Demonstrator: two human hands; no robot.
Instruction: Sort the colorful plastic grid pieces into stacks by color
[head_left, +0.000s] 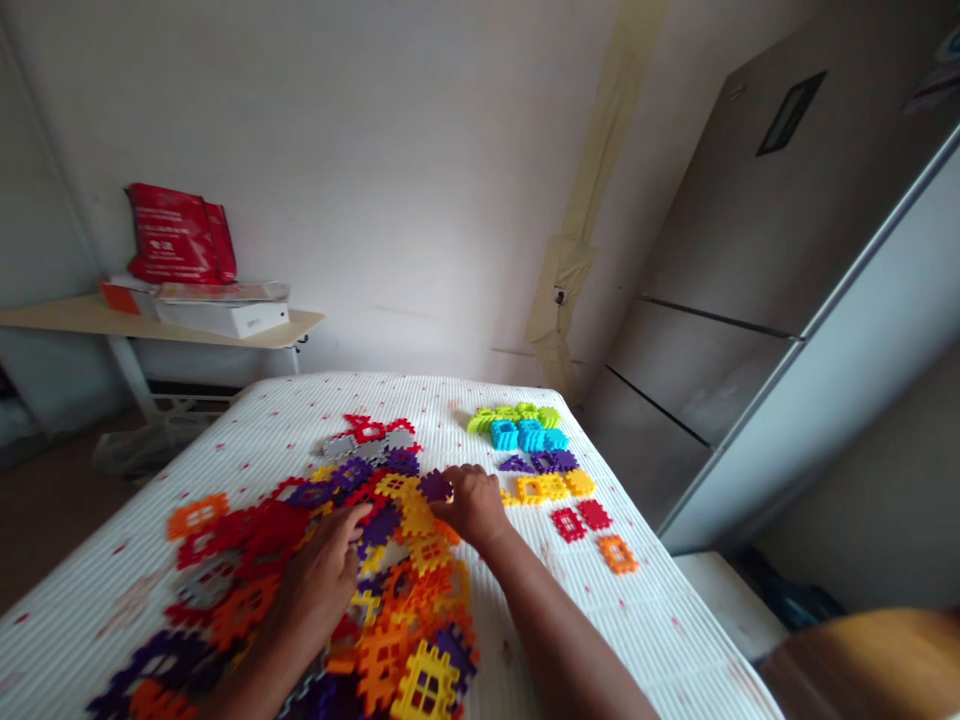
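Observation:
A loose heap of flat interlocking plastic building pieces [390,590] in red, orange, yellow, purple and grey covers the near left of the table. Over its middle, my left hand [326,560] reaches in with fingers partly curled and apart, nearest to red and purple pieces; nothing is visibly held. At the heap's right edge, my right hand [474,505] pinches a purple building piece [435,486] between thumb and fingers. Right of that hand lie pieces grouped by colour: green [517,415], blue [531,436], purple [551,461], yellow [544,487], red [581,520] and orange [617,554].
The pieces lie on a white ribbed table cover [255,440] with small red marks. A tall grey refrigerator [675,300] stands at the right. Against the back wall, a side table [60,318] holds a red bag [180,240] and a white box [225,315].

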